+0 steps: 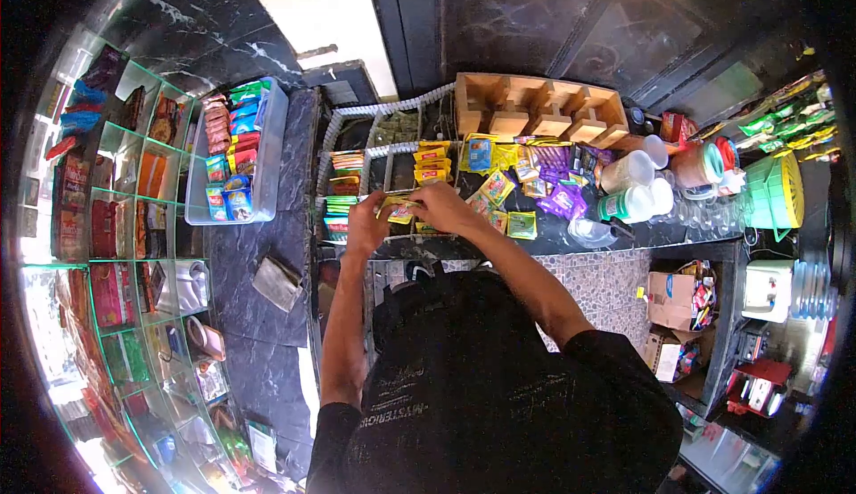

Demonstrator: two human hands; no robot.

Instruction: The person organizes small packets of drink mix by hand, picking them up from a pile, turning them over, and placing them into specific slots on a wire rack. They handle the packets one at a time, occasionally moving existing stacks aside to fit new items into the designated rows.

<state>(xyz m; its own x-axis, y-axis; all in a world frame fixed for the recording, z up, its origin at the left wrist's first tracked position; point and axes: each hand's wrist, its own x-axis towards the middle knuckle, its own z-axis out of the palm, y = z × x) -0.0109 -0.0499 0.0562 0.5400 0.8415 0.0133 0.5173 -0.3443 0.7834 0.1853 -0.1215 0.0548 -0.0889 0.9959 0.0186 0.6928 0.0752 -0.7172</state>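
Both of my hands meet over the front of a divided rack (326,157) on the dark counter. Between them is a yellow sachet (401,211). My left hand (364,228) grips its left side with bent fingers. On the other side, my right hand (444,209) has its fingers closed at the sachet's right edge. Just beyond, a row of yellow sachets (432,162) stands in one compartment. Green sachets (341,206) and orange sachets (346,162) fill compartments left of my left hand.
Loose purple sachets (563,198) lie in a pile to the right, before a wooden divided box (540,111). Plastic jars (627,171) and a green bucket (772,193) stand farther right. At left are a clear bin (274,151) of packets and glass shelves (147,267).
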